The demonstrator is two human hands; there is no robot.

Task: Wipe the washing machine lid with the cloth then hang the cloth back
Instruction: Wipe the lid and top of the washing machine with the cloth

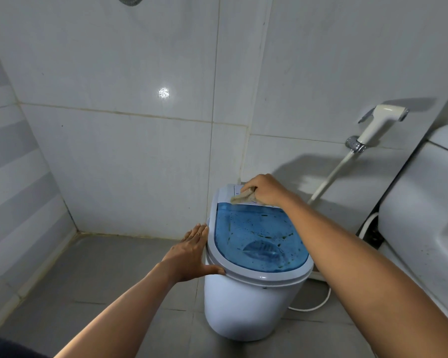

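A small white washing machine point(243, 308) stands on the grey floor near the wall. Its lid point(259, 241) is see-through blue with dark specks and a pale grey rim. My right hand point(268, 189) presses a bunched beige cloth point(243, 197) onto the white panel at the far end of the lid. My left hand point(192, 254) lies flat against the machine's left rim, fingers spread, thumb on the front edge.
A white spray nozzle point(380, 122) with its hose hangs on the tiled wall to the right. A white toilet cistern point(424, 208) stands close on the right. A white cord point(318, 303) trails on the floor behind the machine. Grey floor tiles spread to the left.
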